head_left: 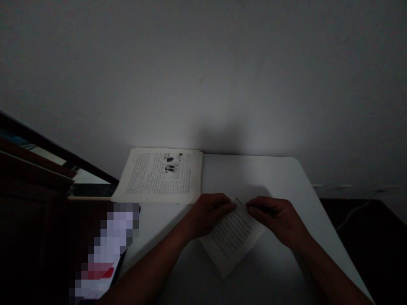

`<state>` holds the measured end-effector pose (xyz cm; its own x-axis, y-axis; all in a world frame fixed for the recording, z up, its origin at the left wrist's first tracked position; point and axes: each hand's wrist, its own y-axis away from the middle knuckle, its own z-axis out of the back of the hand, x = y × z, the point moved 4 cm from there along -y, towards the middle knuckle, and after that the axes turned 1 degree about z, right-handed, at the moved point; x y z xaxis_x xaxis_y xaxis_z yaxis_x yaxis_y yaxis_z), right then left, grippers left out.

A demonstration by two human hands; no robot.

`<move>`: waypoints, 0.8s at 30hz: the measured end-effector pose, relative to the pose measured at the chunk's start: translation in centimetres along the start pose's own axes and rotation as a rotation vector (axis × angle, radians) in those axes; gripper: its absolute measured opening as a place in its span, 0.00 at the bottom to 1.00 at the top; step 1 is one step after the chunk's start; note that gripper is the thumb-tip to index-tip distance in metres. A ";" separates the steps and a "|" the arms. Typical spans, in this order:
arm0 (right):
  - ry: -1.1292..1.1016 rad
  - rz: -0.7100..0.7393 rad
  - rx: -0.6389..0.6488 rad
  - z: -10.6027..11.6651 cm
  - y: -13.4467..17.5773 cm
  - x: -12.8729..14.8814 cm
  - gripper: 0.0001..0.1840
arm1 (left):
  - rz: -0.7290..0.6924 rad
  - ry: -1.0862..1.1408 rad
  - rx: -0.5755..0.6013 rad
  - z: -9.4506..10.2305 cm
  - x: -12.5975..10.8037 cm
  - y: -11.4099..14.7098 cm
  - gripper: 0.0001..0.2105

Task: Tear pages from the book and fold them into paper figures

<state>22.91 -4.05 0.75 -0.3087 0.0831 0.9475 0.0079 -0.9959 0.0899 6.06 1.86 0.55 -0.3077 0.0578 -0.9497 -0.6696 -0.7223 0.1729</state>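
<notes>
A printed sheet of paper (230,235) is held at a slant over the white table, one corner pointing toward me. My left hand (211,212) pinches its upper left edge between thumb and fingers. At the top corner, my right hand (273,216) has its thumb and fingertips pressed together on the paper's edge. The fingertips of both hands are close to each other there. Dim light hides the exact fold or edge under the fingers.
Printed pages with a small picture (162,176) lie at the table's back left, near the wall (203,76). A blurred-out screen device (104,245) stands at the left edge. The white table (260,173) ends at right, where a pale cable (356,212) runs beyond it.
</notes>
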 end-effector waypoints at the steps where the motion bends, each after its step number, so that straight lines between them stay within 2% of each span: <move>1: 0.004 0.015 0.007 -0.2 0.0 0.1 0.08 | -0.017 -0.002 0.029 -0.2 -0.1 0.0 0.11; 10: -0.115 0.008 0.000 -1.0 -0.1 -0.5 0.06 | -0.055 -0.011 0.173 -0.8 -0.7 0.4 0.12; 17: -0.090 0.060 -0.009 -1.3 -0.1 0.2 0.04 | -0.090 -0.014 0.190 -1.0 -1.0 0.4 0.12; 24: -0.122 0.001 -0.016 -1.6 0.0 -0.3 0.05 | -0.058 0.021 0.221 -1.2 -0.6 0.6 0.13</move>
<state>21.49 -4.10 -0.02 -0.1903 0.0843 0.9781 -0.0071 -0.9964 0.0845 6.68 0.52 0.91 -0.2519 0.0784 -0.9646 -0.8180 -0.5498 0.1689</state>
